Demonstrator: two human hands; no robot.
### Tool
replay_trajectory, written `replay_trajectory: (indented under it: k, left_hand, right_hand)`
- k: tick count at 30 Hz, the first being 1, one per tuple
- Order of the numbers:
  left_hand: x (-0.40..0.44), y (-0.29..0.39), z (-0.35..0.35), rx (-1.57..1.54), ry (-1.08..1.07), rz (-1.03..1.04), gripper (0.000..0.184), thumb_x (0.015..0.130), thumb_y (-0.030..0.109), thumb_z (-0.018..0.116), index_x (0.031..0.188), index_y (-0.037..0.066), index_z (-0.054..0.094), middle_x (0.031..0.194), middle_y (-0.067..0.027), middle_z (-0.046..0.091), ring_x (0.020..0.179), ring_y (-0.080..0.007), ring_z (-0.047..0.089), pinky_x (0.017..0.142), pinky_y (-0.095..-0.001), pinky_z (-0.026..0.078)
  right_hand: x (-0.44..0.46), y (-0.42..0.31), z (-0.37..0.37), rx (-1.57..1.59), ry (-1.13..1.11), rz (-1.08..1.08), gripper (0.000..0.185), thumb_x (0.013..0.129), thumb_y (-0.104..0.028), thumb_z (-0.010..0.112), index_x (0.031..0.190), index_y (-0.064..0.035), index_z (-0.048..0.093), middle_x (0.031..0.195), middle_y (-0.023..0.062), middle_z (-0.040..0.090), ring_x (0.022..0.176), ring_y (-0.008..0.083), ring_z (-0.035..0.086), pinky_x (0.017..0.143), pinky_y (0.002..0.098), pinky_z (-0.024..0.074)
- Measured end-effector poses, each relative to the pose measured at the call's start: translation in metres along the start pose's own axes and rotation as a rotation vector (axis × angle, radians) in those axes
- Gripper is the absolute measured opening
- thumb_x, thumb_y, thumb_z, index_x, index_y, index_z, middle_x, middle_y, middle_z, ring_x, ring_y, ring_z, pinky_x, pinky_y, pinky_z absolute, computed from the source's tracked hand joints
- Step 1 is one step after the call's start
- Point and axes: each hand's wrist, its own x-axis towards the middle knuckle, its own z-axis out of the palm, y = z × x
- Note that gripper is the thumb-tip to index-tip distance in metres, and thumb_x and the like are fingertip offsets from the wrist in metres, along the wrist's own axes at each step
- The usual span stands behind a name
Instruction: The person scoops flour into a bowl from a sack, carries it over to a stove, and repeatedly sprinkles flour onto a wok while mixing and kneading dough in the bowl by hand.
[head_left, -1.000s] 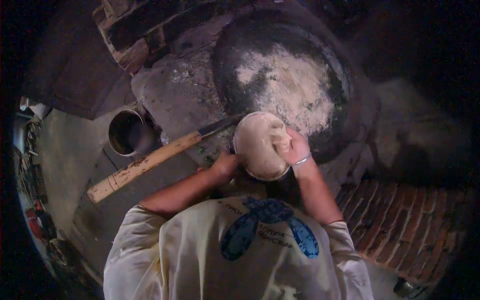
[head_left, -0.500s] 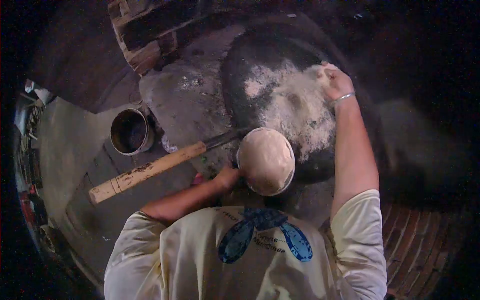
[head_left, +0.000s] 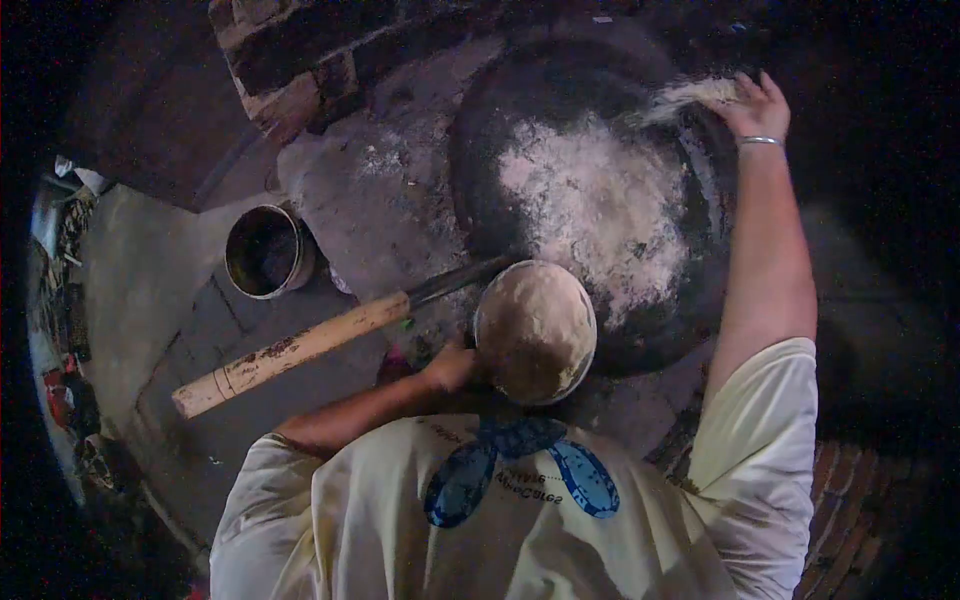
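Observation:
A round tub [head_left: 590, 345] filled with pale, flour-like powder [head_left: 535, 325] is in front of my chest. My left hand [head_left: 455, 366] is closed at its left side; part of the fingers is hidden behind the tub. Beyond it lies a wide, dark, round pan [head_left: 490, 190] with a patch of the same pale powder [head_left: 600, 210] spread over its middle. Over the pan's far right edge, my right hand [head_left: 757, 105] is stretched out with its fingers apart. A streak of powder [head_left: 680, 97] flies leftward from it.
A long wooden handle [head_left: 300, 345] with a dark metal shaft [head_left: 455, 280] slants from lower left to the pan's near edge. A dark-lined bucket [head_left: 265, 252] stands on the left. Stacked bricks [head_left: 300, 95] rise at the upper left.
My right hand has moved up and right, away from the powder patch, and its fingers have opened, releasing powder. The patch looks wider. My left hand remains beside the tub.

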Motion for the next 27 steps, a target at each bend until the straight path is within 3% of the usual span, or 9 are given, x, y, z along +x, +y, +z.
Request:
replay_trajectory:
  k: [4, 5, 6, 7, 8, 12, 16, 19, 27]
  left_hand:
    - [0.003, 0.004, 0.007, -0.188, 0.056, -0.175, 0.048, 0.065, 0.002, 0.059, 0.108, -0.002, 0.038, 0.100, -0.0139, 0.049, 0.087, -0.0228, 0.050, 0.071, -0.0352, 0.044]
    - [0.003, 0.003, 0.009, -0.190, 0.063, -0.190, 0.047, 0.065, 0.002, 0.059, 0.107, -0.002, 0.039, 0.098, -0.0137, 0.050, 0.086, -0.0229, 0.050, 0.070, -0.0351, 0.045]
    - [0.004, 0.002, 0.012, -0.183, 0.061, -0.204, 0.045, 0.064, 0.002, 0.059, 0.105, -0.003, 0.041, 0.096, -0.0136, 0.050, 0.084, -0.0229, 0.051, 0.070, -0.0351, 0.045]
    - [0.004, 0.001, 0.015, -0.177, 0.064, -0.223, 0.044, 0.063, 0.003, 0.059, 0.104, -0.003, 0.042, 0.094, -0.0134, 0.051, 0.082, -0.0230, 0.051, 0.069, -0.0350, 0.045]
    - [0.003, 0.000, 0.018, -0.173, 0.065, -0.238, 0.043, 0.063, 0.003, 0.059, 0.102, -0.004, 0.043, 0.092, -0.0132, 0.052, 0.081, -0.0231, 0.052, 0.068, -0.0350, 0.045]
    - [-0.001, 0.000, 0.035, -0.119, 0.064, -0.299, 0.038, 0.060, 0.003, 0.059, 0.096, -0.005, 0.049, 0.084, -0.0125, 0.055, 0.075, -0.0234, 0.054, 0.065, -0.0348, 0.045]
    - [-0.008, -0.006, 0.046, -0.197, 0.019, -0.273, 0.029, 0.058, 0.005, 0.060, 0.085, -0.006, 0.054, 0.074, -0.0101, 0.057, 0.069, -0.0217, 0.055, 0.064, -0.0327, 0.045]
    - [-0.015, -0.009, 0.052, -0.136, 0.057, -0.298, 0.037, 0.069, 0.006, 0.055, 0.104, -0.001, 0.046, 0.100, -0.0130, 0.053, 0.096, -0.0253, 0.047, 0.081, -0.0371, 0.038]
    - [-0.015, -0.043, 0.030, -0.221, 0.118, -0.197, 0.071, 0.060, 0.005, 0.063, 0.117, -0.010, 0.023, 0.104, -0.0195, 0.047, 0.089, -0.0255, 0.049, 0.072, -0.0336, 0.045]
  right_hand:
    - [-0.050, 0.011, -0.034, -0.477, -0.175, 0.035, 0.029, 0.075, -0.023, 0.048, 0.095, -0.0031, 0.047, 0.096, 0.0097, 0.048, 0.095, 0.0273, 0.045, 0.074, 0.0487, 0.0401]
    - [-0.052, 0.031, -0.070, -1.048, -0.625, -0.317, 0.030, 0.074, -0.022, 0.050, 0.097, -0.0036, 0.047, 0.093, 0.0078, 0.051, 0.090, 0.0238, 0.048, 0.073, 0.0422, 0.0423]
    - [-0.104, 0.047, -0.055, -0.782, -0.335, 0.165, 0.025, 0.072, -0.019, 0.052, 0.092, -0.0030, 0.051, 0.092, 0.0060, 0.053, 0.087, 0.0184, 0.050, 0.071, 0.0349, 0.0445]
    - [-0.122, 0.071, -0.087, -1.154, -0.920, -0.169, 0.020, 0.070, -0.015, 0.055, 0.087, -0.0042, 0.055, 0.088, 0.0054, 0.055, 0.083, 0.0143, 0.052, 0.067, 0.0300, 0.0455]
    - [-0.163, 0.094, -0.090, -0.748, -0.694, 0.418, 0.022, 0.069, -0.014, 0.057, 0.088, -0.0050, 0.057, 0.083, 0.0043, 0.058, 0.076, 0.0125, 0.053, 0.065, 0.0274, 0.0449]
    - [-0.252, 0.178, -0.105, -1.204, -0.769, -0.502, 0.040, 0.065, -0.019, 0.061, 0.100, -0.0030, 0.050, 0.094, 0.0122, 0.054, 0.083, 0.0220, 0.052, 0.075, 0.0315, 0.0407]
    - [-0.296, 0.200, -0.113, -1.433, -0.724, -0.668, 0.040, 0.064, -0.014, 0.060, 0.100, -0.0012, 0.049, 0.097, 0.0143, 0.052, 0.091, 0.0262, 0.050, 0.080, 0.0332, 0.0378]
    - [-0.310, 0.215, -0.138, -1.338, -0.651, -0.356, 0.034, 0.065, -0.011, 0.056, 0.098, -0.0014, 0.051, 0.094, 0.0145, 0.054, 0.088, 0.0260, 0.051, 0.078, 0.0323, 0.0393]
    - [-0.305, 0.187, -0.129, -0.573, -0.021, 0.526, 0.028, 0.076, -0.020, 0.050, 0.099, -0.0045, 0.049, 0.082, 0.0100, 0.054, 0.077, 0.0156, 0.050, 0.062, 0.0263, 0.0444]
